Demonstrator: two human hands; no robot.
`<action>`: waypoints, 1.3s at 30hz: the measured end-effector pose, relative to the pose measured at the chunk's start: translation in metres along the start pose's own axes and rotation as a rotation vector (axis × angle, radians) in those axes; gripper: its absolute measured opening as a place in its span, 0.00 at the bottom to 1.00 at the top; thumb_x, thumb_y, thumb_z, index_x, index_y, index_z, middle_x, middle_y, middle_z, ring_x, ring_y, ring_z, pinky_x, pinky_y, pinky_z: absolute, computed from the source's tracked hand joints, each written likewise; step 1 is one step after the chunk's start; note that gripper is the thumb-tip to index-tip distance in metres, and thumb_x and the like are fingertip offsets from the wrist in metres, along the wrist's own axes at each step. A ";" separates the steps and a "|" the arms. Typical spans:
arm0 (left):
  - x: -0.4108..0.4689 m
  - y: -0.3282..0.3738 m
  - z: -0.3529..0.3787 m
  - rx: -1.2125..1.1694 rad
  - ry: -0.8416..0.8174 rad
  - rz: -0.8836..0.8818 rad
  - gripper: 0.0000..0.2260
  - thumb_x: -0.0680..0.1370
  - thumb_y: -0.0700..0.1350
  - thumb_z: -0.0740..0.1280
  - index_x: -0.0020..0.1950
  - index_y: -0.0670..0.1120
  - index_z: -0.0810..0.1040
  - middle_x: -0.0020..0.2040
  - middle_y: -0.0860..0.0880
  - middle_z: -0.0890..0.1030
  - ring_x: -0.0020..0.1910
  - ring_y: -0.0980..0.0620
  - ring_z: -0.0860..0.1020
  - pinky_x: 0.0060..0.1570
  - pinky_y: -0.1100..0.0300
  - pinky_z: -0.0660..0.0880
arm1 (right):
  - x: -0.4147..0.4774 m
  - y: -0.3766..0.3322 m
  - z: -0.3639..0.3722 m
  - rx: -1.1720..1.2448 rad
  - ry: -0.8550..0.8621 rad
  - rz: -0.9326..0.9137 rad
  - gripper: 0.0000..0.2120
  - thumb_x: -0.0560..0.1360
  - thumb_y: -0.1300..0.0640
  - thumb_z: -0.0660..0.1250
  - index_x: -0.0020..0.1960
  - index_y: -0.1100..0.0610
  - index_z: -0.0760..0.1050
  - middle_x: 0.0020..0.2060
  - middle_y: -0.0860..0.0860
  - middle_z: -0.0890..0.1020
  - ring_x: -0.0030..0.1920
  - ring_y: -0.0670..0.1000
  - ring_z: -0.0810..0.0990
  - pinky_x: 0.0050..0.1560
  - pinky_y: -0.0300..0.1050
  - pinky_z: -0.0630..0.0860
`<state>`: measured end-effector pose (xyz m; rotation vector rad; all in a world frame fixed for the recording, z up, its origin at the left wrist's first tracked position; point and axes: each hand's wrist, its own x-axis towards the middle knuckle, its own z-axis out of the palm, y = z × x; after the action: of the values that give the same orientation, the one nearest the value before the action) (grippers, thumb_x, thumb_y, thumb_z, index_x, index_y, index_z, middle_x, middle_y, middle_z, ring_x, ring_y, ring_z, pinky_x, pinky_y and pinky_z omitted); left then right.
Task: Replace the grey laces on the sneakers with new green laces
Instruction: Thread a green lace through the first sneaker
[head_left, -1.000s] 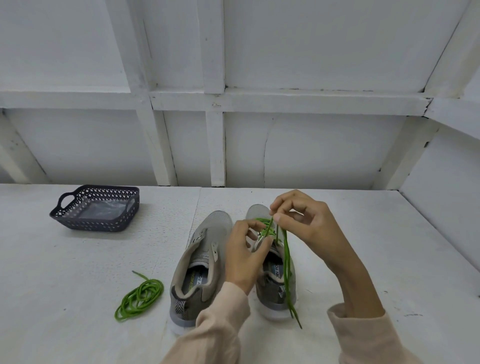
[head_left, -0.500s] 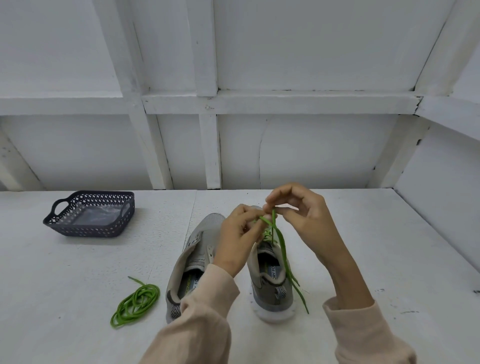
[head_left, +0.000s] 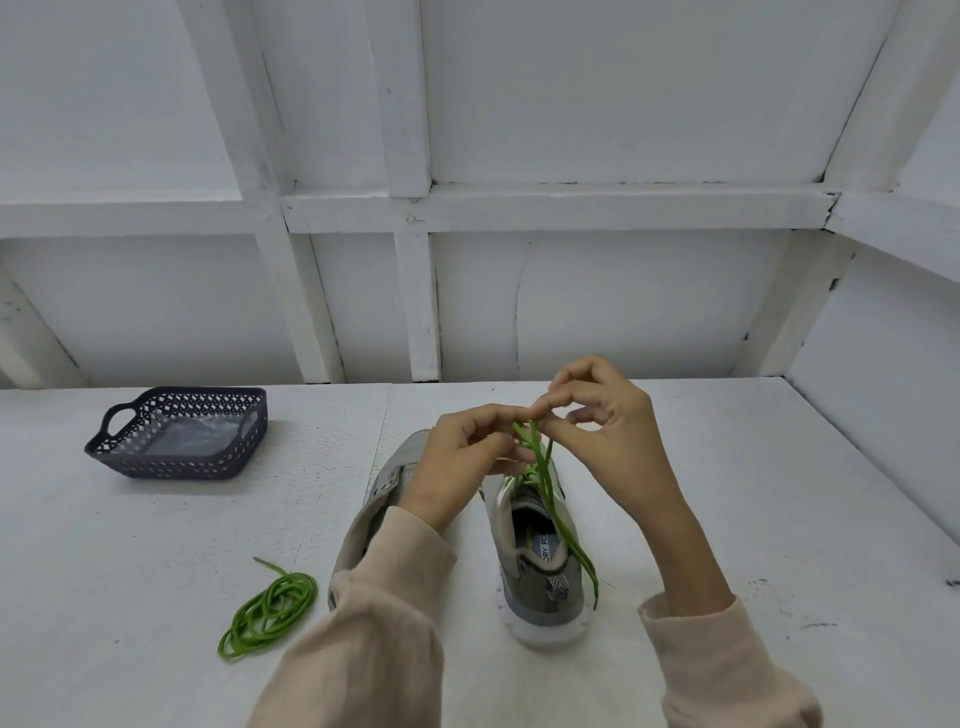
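Note:
Two grey sneakers stand side by side on the white table, heels toward me. The right sneaker (head_left: 540, 577) has a green lace (head_left: 553, 499) threaded near its toe, its ends trailing over the heel. My right hand (head_left: 602, 431) pinches this lace above the shoe. My left hand (head_left: 462, 457) also pinches the lace, fingertips meeting the right hand's. The left sneaker (head_left: 384, 493) is partly hidden behind my left arm and shows no lace. A second green lace (head_left: 270, 613) lies coiled on the table to the left.
A dark perforated basket (head_left: 130, 457) with handles sits at the back left of the table (head_left: 779, 493), holding a clear plastic piece. White panelled walls close the table at the back and right.
Both hands have risen from the right sneaker's eyelets, drawing the green lace upward. The camera has tilted slightly.

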<state>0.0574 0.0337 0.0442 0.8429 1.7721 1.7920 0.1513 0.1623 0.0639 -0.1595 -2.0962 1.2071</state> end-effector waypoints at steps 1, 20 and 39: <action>-0.001 0.001 0.000 -0.051 0.001 -0.020 0.15 0.78 0.28 0.58 0.54 0.40 0.81 0.45 0.39 0.82 0.39 0.52 0.82 0.42 0.60 0.81 | 0.000 0.001 0.000 -0.031 -0.001 -0.008 0.13 0.69 0.68 0.75 0.40 0.50 0.83 0.41 0.46 0.77 0.42 0.46 0.77 0.40 0.37 0.76; -0.009 0.002 0.003 -0.307 0.080 -0.096 0.10 0.78 0.35 0.66 0.58 0.39 0.80 0.51 0.39 0.84 0.45 0.46 0.84 0.42 0.58 0.81 | -0.006 -0.006 -0.008 -0.027 -0.246 0.212 0.10 0.69 0.56 0.77 0.48 0.47 0.83 0.45 0.44 0.84 0.42 0.47 0.82 0.42 0.42 0.78; -0.010 0.000 0.003 -0.281 0.058 -0.077 0.11 0.76 0.36 0.68 0.58 0.39 0.79 0.49 0.39 0.83 0.47 0.45 0.83 0.48 0.56 0.81 | 0.000 -0.003 -0.011 -0.009 -0.229 0.176 0.07 0.74 0.63 0.71 0.44 0.52 0.83 0.38 0.48 0.84 0.37 0.50 0.83 0.42 0.44 0.80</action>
<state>0.0666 0.0289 0.0436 0.6072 1.5157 1.9715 0.1593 0.1686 0.0692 -0.2229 -2.3253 1.3753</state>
